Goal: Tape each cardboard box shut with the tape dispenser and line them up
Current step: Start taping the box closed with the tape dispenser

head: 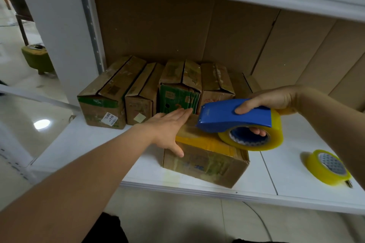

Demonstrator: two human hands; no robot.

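Left hand: the left hand (pixel 167 128) lies flat, fingers straight, pressing on the top of the brown cardboard box with yellow tape (pixel 205 162), thumb down its near side.
Right hand: the right hand (pixel 272 102) grips the blue plastic tape dispenser (pixel 223 116), thumb on top, fingers through its yellowish tape roll (pixel 254 138).
Dispenser: its front edge rests on the box top.
Box: at the front of the white shelf (pixel 296 144).
Row behind: four taped cardboard boxes (pixel 150 90) stand side by side at the back.
Spare roll: a loose yellowish tape roll (pixel 327 167) lies to the right, apart.
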